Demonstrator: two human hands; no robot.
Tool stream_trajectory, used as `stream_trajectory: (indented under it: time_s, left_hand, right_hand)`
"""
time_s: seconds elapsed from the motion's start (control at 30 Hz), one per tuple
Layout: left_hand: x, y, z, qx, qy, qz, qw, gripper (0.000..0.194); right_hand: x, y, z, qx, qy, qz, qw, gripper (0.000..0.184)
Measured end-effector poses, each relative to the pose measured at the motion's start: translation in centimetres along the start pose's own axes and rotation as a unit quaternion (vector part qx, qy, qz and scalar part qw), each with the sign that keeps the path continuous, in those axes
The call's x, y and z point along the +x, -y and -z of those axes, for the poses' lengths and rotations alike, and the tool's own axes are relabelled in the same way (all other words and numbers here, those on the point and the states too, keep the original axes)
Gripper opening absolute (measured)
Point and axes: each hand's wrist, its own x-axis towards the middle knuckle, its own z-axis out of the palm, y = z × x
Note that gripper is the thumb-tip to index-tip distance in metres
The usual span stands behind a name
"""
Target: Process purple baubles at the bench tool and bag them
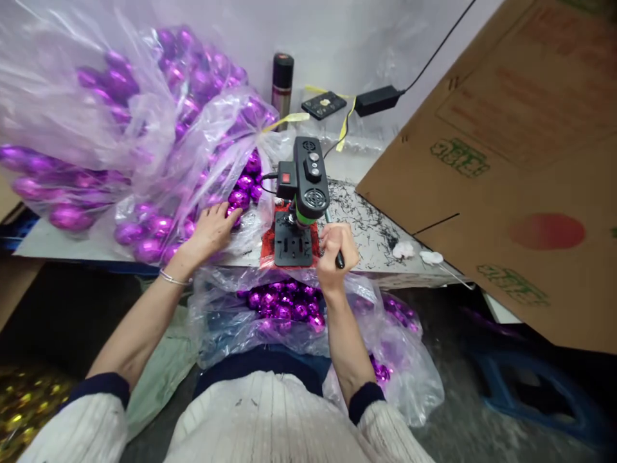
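My left hand reaches over shiny purple faceted balls at the mouth of a clear plastic bag. Its fingers are stretched out and touch the balls; I cannot see one gripped. My right hand is closed around a slim tool with a black handle end; its working end is mostly hidden. Between the hands stands a small black device on a stand, with a black slotted base plate lying on a red sheet.
More purple balls lie in an open clear bag at my lap. Behind the device are a spray can, a black flat box and a power adapter. Black scraps litter the table. A large carton stands right.
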Motion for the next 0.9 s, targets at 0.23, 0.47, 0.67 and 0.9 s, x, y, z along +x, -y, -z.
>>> stream_trajectory:
  time_s: [0.23, 0.47, 0.67, 0.9]
  left_hand:
    - [0.7, -0.6, 1.7, -0.200, -0.033, 0.051, 0.978, 0.065]
    - [-3.4, -6.9, -1.5, -0.719, -0.107, 0.166, 0.666, 0.069]
    - [-4.2, -10.7, -5.5, -0.791, -0.080, 0.211, 0.568, 0.058]
    - [-3.0, -11.7, -7.8, -0.725, -0.108, 0.201, 0.650, 0.080]
  right_hand:
    - [-0.1, 0.0, 0.3, -0.008, 0.012, 0.009, 1.000, 0.040]
    - [1.0, 0.8, 0.2, 0.017, 0.008, -0.038, 0.999, 0.042]
    - [2.3, 1.7, 0.2, 0.020, 0.015, -0.062, 0.998, 0.043]
    - [2.8, 2.1, 0.2, 0.010, 0.019, -0.063, 0.998, 0.043]
